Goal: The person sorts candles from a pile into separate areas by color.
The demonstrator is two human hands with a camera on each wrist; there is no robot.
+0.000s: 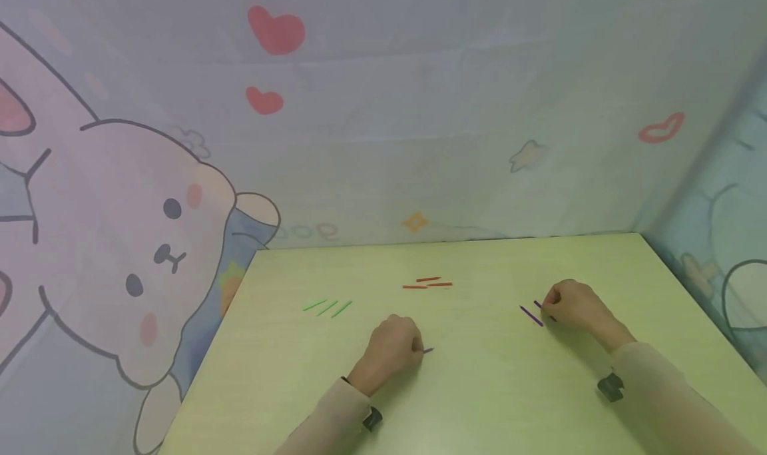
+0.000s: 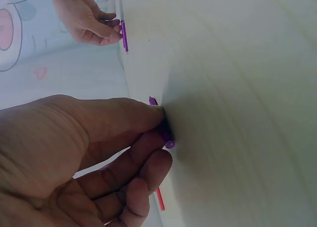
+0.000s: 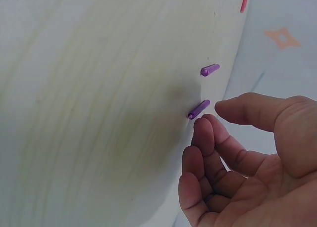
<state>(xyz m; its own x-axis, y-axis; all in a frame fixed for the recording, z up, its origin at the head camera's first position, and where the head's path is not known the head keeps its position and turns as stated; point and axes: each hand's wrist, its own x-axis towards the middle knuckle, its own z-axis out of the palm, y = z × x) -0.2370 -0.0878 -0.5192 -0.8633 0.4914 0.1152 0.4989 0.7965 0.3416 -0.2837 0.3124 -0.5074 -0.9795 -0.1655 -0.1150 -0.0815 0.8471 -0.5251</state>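
My left hand (image 1: pixel 391 350) pinches a purple crayon (image 2: pixel 167 133) between thumb and forefinger, low over the table. Its tapered tip shows beyond the thumb in the left wrist view, and the other fingers are loosely bent. Over at the right, my right hand (image 1: pixel 574 305) has its thumb and forefinger parted close beside a purple crayon (image 3: pixel 199 110) lying on the table. In the head view the fingers partly cover that crayon. A second purple crayon (image 1: pixel 531 316) lies just left of it, roughly parallel.
Three green crayons (image 1: pixel 327 307) lie slanted side by side at the left of the pale yellow table (image 1: pixel 479 402). Near the back middle are three red crayons (image 1: pixel 428 284). A printed cloth (image 1: pixel 419 108) hangs behind the table's far edge.
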